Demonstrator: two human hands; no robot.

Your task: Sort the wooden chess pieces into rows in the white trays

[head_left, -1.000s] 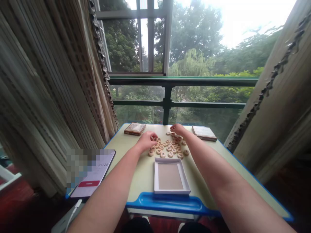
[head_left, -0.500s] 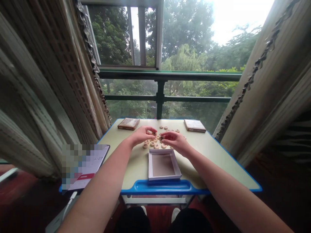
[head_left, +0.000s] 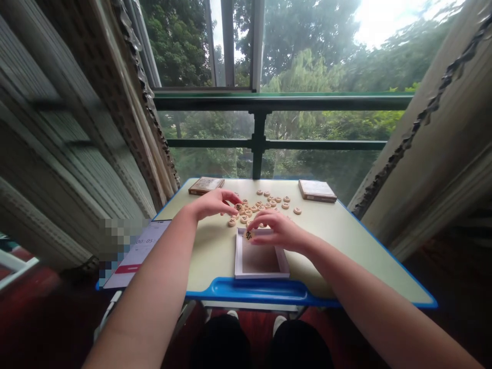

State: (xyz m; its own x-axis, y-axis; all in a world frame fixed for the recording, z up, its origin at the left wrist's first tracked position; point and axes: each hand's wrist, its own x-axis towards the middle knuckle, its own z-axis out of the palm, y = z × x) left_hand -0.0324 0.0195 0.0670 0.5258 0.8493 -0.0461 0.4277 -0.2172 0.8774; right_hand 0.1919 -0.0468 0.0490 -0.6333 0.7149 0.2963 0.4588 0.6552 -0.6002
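Note:
Between the thumb and fingers of my left hand [head_left: 216, 203] is a round wooden Chinese chess piece [head_left: 239, 208], tilted so its dark character shows. My right hand [head_left: 277, 229] pinches another Chinese chess piece [head_left: 248, 235] over the far left corner of a shallow white box [head_left: 282, 277]. The visible part of the box's brown floor has no pieces on it. Beyond the box, several loose chess pieces [head_left: 285, 205] lie scattered on the pale table [head_left: 346, 246]; my right hand hides some of them.
Flat box-like cases lie at the table's back left [head_left: 206, 185] and back right [head_left: 317, 190]. A tablet [head_left: 140, 251] with a timer display rests at the left edge, partly behind my left forearm. A blue tray edge [head_left: 257, 292] runs along the front. Curtains [head_left: 434, 128] hang on both sides.
My right hand has drawn back toward me with its chess piece, from the scattered pieces to above the box. My left hand has shifted slightly left, still holding its piece. The camera view tilted down.

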